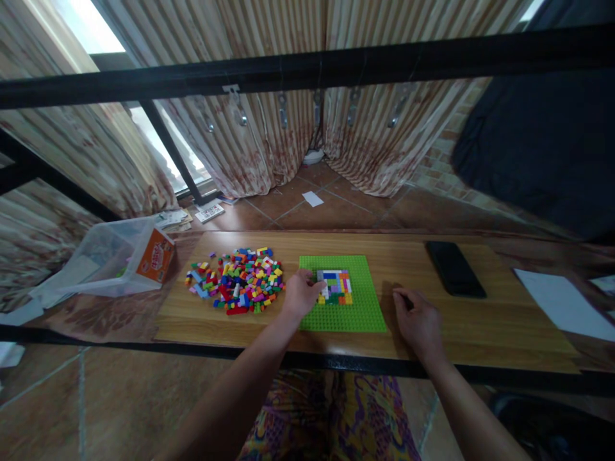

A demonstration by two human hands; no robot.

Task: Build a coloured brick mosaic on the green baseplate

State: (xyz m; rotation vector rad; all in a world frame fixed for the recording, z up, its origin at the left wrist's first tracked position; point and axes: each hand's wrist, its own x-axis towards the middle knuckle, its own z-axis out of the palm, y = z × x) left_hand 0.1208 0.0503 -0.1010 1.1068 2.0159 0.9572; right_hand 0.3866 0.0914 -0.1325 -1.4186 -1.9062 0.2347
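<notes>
A green studded baseplate (pixel 368 314) lies on the wooden board, with a multicoloured block of toy bricks (pixel 346 288) built up near its middle. My left hand (pixel 302 296) reaches over the plate's left edge, its thumb and fingers drawn together at the left side of the built bricks. Whatever may be between those fingertips is too small to make out. To the right of the plate, my right hand (pixel 419 323) rests on the board, fingers curled in and nothing visible in them. A spread heap of loose toy bricks (pixel 247 282) in many colours lies left of my left hand.
A black phone (pixel 455 269) lies on the wooden board (pixel 509 320) at the right. Beyond the board's left end stands a clear plastic box (pixel 115 256) with an orange label. White paper (pixel 567 301) lies off the right end. A black bar (pixel 298 70) crosses above.
</notes>
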